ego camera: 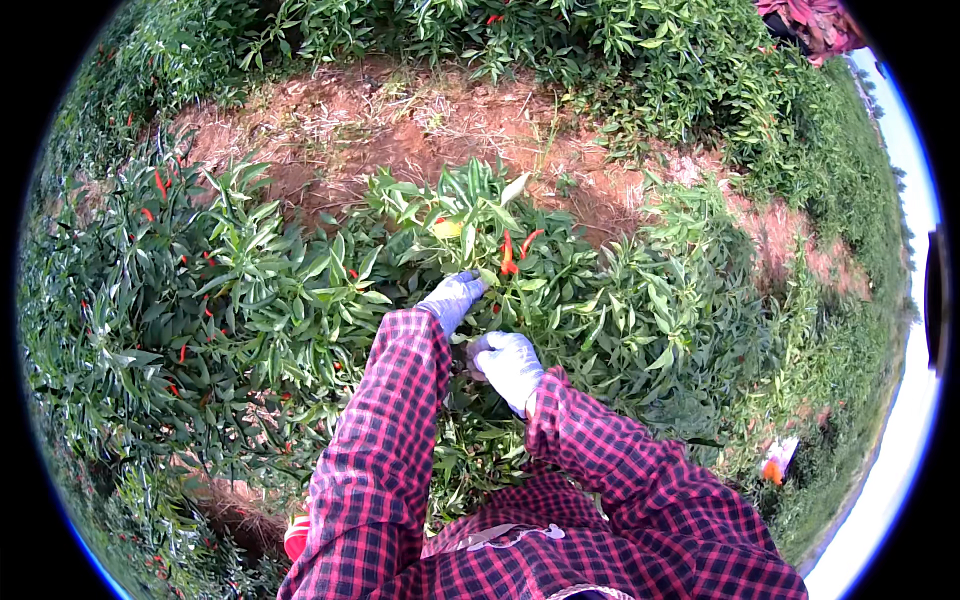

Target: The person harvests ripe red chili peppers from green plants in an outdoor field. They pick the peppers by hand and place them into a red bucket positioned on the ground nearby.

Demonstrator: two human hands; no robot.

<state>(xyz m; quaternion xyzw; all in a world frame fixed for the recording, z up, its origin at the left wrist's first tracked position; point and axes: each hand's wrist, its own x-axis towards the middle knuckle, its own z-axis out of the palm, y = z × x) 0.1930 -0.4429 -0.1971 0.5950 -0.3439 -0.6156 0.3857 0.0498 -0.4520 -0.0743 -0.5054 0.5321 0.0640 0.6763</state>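
Observation:
Both of my hands wear pale lavender-white gloves and reach into a chili pepper plant (555, 292). My left hand (454, 300) has its fingertips among the leaves, at the edge of a light green leaf. Whether it grips anything is hidden by foliage. Lower and to the right, my right hand (508, 367) has curled fingers turned left into the plant; what lies within them cannot be seen. Just above my hands, a red chili pepper (508, 255) shows beside a second curved red chili (531, 241). A yellow leaf (446, 229) sits higher on the plant.
Dense pepper bushes (150, 300) with scattered red chilies spread left. Beyond the plant runs a strip of reddish soil (420, 142) with dry straw. At upper right is another person's patterned clothing (814, 26). A white-and-orange object (778, 461) lies among plants at right.

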